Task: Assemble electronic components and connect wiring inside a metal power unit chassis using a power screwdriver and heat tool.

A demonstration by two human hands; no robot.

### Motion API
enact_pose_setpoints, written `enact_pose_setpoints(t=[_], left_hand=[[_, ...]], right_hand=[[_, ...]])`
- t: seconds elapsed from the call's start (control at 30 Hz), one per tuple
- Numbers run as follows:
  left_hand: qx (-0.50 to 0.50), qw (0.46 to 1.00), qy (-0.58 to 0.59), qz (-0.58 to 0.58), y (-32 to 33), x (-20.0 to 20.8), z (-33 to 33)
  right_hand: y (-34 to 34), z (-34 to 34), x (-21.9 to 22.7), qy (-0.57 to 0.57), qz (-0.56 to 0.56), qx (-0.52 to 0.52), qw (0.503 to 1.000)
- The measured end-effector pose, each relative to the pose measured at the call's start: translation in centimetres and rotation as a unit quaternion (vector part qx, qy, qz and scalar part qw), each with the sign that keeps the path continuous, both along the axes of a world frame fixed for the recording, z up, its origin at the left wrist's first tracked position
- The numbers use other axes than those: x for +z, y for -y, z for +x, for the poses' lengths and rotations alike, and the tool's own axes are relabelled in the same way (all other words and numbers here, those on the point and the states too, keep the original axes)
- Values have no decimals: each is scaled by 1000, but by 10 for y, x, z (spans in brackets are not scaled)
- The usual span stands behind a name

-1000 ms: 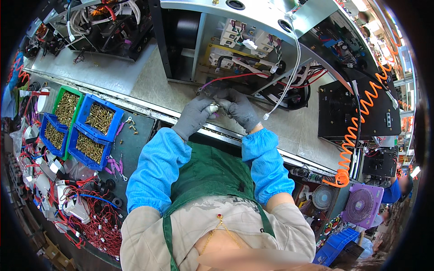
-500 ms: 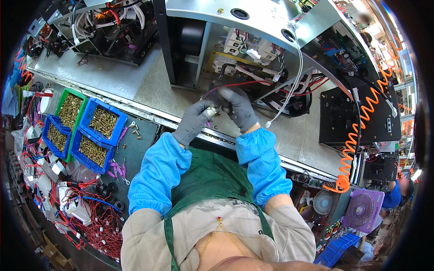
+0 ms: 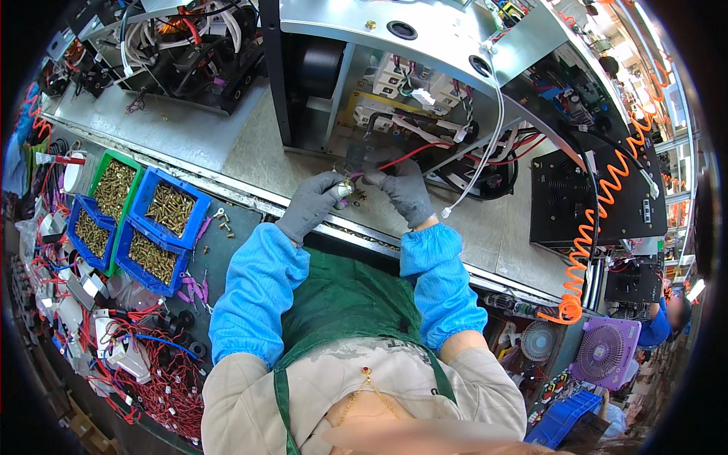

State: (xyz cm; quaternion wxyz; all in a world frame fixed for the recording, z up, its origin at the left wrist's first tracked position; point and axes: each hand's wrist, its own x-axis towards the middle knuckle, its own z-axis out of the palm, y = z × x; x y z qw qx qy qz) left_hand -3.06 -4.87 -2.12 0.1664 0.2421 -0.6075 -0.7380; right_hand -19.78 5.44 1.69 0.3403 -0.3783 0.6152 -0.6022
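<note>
Left and right hands stand a little farther apart than half a second ago: in the head view, the left hand has shifted left and the right hand slightly right, opening a narrow gap between their fingertips.

Across that gap lies the end of a red wire. Its long axis slants from the far right, out of the open metal cabinet, toward the near left, passing at the right fingertips. A purple end piece sits just left of those fingertips and just right of the left ones, so both hands are close; the right is nearer to the wire's length.

Gloved fingers on the left are bent and drawn together, with a small pale piece at the tips; whether they pinch it or it covers the thumb, I cannot tell. Right fingers curl toward the wire, but blur and dark shadow hide whether they pinch it. Small brass-coloured parts lie on the metal bench, between the hands and on the near side of the purple end.
</note>
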Motion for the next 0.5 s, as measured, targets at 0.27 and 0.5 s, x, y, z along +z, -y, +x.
enact_pose_setpoints(t=[0.27,0.5], left_hand=[[10,993,-24,-116,-3,-7,-6],[57,950,-32,-305,-6,-6,-11]], right_hand=[[2,9,10,-79,55,-38,995],[1,22,24,-125,110,-90,982]])
